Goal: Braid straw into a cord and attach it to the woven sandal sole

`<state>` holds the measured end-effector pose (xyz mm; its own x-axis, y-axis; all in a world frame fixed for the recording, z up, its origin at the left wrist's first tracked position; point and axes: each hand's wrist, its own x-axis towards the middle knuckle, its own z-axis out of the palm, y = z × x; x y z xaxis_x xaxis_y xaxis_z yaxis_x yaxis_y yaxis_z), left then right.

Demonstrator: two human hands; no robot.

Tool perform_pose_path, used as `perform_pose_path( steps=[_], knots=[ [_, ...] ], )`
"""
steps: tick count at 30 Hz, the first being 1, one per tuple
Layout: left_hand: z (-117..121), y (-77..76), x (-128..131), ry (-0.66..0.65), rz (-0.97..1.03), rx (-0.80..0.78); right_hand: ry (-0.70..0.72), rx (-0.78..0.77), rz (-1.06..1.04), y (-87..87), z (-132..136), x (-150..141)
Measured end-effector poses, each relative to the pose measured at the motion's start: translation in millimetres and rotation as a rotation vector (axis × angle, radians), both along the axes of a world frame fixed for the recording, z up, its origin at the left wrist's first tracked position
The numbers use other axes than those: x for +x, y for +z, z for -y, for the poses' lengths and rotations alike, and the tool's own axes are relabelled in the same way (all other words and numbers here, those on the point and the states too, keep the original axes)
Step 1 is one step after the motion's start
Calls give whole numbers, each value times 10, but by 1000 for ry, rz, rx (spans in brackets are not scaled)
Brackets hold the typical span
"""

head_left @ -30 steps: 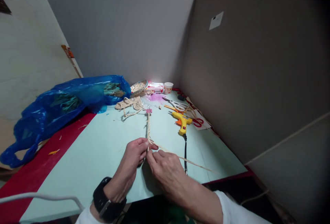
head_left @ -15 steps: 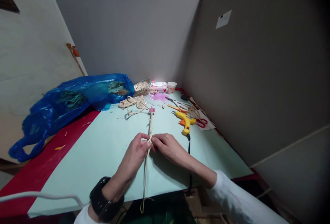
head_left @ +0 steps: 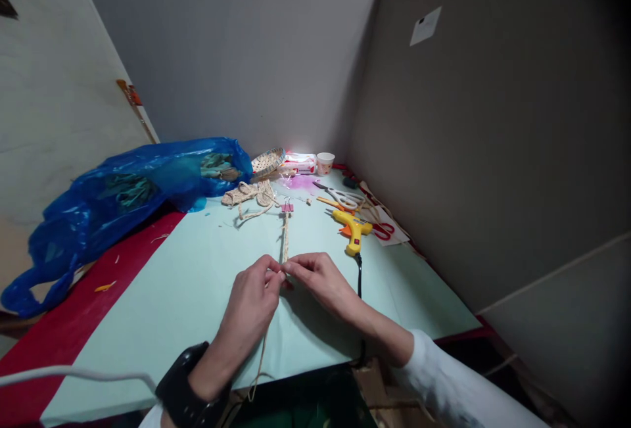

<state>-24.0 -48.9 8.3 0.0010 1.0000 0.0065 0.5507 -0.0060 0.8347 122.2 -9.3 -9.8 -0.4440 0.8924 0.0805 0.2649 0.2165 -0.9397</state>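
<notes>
A pale braided cord (head_left: 286,237) runs toward me from a pink binder clip (head_left: 287,208) on the table. My left hand (head_left: 254,293) pinches the cord at the lower end of its braided part. Right beside it, my right hand (head_left: 318,280) pinches the same spot, its fingertips touching those of the left. Loose strands (head_left: 260,365) hang from under my left hand past the table's front edge. The exact crossing of the strands is hidden by my fingers.
On the right lie a yellow glue gun (head_left: 353,229), white-handled scissors (head_left: 345,198) and red-handled scissors (head_left: 383,231). Coiled braid (head_left: 251,194), a woven basket (head_left: 269,162) and a paper cup (head_left: 325,164) stand farther back. A blue plastic bag (head_left: 98,211) covers the left.
The loose strands have swung left, beneath my left hand. Both hands stay pinched at the cord. The whole view has shifted slightly.
</notes>
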Motion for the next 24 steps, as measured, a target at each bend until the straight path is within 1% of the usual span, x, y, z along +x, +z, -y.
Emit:
perform_pose_path(
  steps=[4,6,9,12,14,16,19,21,23,24],
  knots=[
    [53,66,4,-11,-220,79,-88,-36,-53,-1,5,-12],
    [82,111,11,7,-333,74,-115,-46,-75,4,9,3],
    [135,134,76,28,-415,35,-131,-62,-126,-3,18,18],
    [215,56,202,14,-556,39,-129,-119,-199,-27,36,4],
    [276,-23,281,-18,-659,73,-114,-197,-247,-45,51,-12],
    [327,-78,326,-61,-705,100,-87,-289,-292,-61,62,-24],
    [341,-56,300,-124,-672,139,-64,-376,-357,-67,59,-22],
    [289,7,235,-87,-565,204,-77,-383,-386,-59,48,-7],
    [188,59,165,27,-319,218,-87,-369,-389,-42,39,14],
    [126,68,139,65,-138,165,-85,-357,-380,-33,36,24]
  ],
)
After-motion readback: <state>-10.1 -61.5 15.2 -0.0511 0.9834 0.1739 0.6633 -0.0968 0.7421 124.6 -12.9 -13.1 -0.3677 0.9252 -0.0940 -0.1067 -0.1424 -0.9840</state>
